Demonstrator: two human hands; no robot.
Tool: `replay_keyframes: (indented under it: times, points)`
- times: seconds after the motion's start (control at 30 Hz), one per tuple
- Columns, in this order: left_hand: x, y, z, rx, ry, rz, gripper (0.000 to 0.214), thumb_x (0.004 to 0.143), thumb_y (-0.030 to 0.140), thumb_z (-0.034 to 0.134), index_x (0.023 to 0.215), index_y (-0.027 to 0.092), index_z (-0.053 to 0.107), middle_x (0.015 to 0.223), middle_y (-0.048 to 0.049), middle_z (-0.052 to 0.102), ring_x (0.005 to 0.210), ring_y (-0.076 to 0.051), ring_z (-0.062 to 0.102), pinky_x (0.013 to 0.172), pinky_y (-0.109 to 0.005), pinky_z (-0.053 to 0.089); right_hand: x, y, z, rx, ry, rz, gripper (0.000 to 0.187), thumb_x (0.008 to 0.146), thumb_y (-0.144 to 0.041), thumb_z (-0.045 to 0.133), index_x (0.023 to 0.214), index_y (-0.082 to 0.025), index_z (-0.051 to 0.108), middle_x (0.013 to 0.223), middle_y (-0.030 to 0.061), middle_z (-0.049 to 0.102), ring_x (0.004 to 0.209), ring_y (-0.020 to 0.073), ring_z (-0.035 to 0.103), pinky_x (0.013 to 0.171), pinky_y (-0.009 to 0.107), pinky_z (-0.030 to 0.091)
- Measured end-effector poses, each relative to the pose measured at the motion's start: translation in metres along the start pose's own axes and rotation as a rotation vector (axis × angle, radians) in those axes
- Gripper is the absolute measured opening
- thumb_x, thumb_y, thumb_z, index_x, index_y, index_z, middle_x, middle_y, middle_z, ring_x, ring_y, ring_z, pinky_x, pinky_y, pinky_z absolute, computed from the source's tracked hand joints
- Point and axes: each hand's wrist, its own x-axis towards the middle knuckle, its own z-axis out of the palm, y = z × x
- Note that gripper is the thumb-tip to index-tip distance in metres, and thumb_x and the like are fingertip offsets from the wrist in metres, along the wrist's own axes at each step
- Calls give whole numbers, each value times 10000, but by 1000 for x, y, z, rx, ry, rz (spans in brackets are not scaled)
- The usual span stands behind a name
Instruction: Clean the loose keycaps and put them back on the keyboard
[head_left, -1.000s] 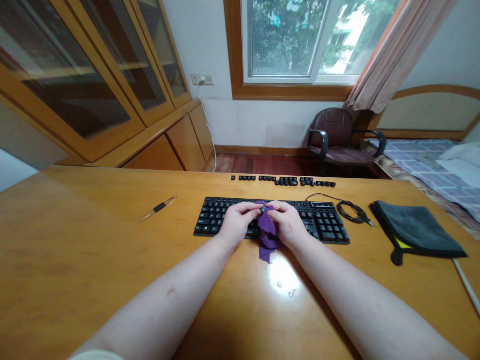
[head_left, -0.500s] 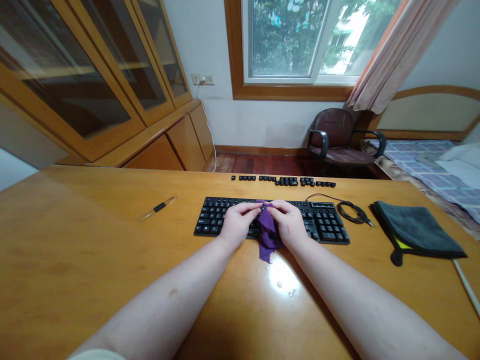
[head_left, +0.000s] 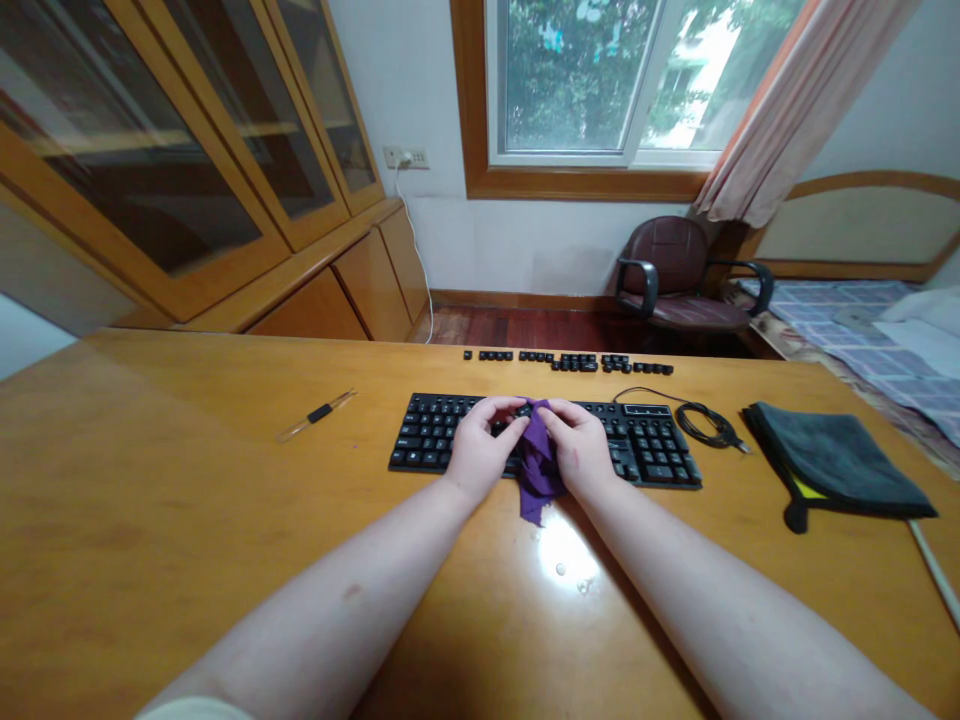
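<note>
Both my hands meet over the middle of a black keyboard (head_left: pixel 427 440) on the wooden desk. My left hand (head_left: pixel 480 448) and my right hand (head_left: pixel 579 448) are closed, pinching a purple cloth (head_left: pixel 537 470) between them; the cloth hangs down to the desk in front of the keyboard. Whatever is wrapped inside the cloth at my fingertips is hidden. A row of loose black keycaps (head_left: pixel 570 361) lies behind the keyboard.
A thin tool with a black grip (head_left: pixel 316 415) lies left of the keyboard. A coiled black cable (head_left: pixel 703 422) and a folded dark grey cloth (head_left: pixel 836 463) lie to the right. Small water drops (head_left: pixel 570 575) sit near me. A chair (head_left: pixel 679 275) stands beyond the desk.
A small dark piece seen at my fingertips a second ago is now covered by the purple cloth. My fingers have shifted slightly around the cloth; nothing else moved.
</note>
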Motion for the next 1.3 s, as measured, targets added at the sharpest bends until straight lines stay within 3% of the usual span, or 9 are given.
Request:
replay_keyframes:
  times: [0.2, 0.47, 0.77, 0.93, 1.03, 1.3]
  points:
    - [2, 11, -4, 43, -81, 90, 217, 811, 237, 561, 989, 225, 685, 1007, -51, 647, 987, -171, 582, 946, -335, 435, 0, 2, -1, 4, -56, -40, 177, 718, -338, 645, 830, -219, 714, 877, 26, 696, 853, 193, 612, 844, 337, 453]
    - [1, 0, 2, -182, -37, -69, 267, 745, 237, 628, 1003, 169, 626, 961, -73, 665, 899, -175, 618, 856, -326, 488, -1, -1, -1, -13, -84, -40, 150, 703, -330, 656, 796, -224, 707, 835, 15, 680, 824, 187, 603, 805, 324, 462]
    - [3, 8, -4, -24, -71, 71, 204, 796, 230, 579, 967, 220, 690, 996, -50, 650, 983, -168, 586, 940, -325, 440, -1, -1, -1, 17, -100, -37, 189, 700, -314, 665, 863, -234, 717, 904, 20, 695, 875, 191, 611, 852, 333, 448]
    - [2, 3, -1, -71, -23, -23, 247, 770, 247, 605, 1002, 193, 670, 989, -62, 677, 936, -178, 621, 882, -335, 484, -1, 0, -2, 24, -127, -34, 284, 684, -317, 684, 959, -249, 706, 959, 22, 689, 894, 193, 610, 859, 347, 452]
    - [1, 1, 0, -87, 12, -53, 167, 744, 244, 628, 879, 168, 690, 895, -59, 698, 860, -179, 643, 841, -339, 506, -1, 1, -1, 6, -127, -50, 305, 675, -304, 698, 977, -261, 705, 965, 20, 687, 908, 193, 610, 876, 351, 448]
    - [0, 5, 2, -216, 13, -169, 99, 707, 217, 644, 768, 156, 690, 838, -51, 717, 811, -169, 661, 797, -316, 519, -3, -1, 0, -50, -19, -52, 194, 613, -264, 737, 807, -252, 742, 831, 19, 718, 802, 197, 640, 818, 357, 479]
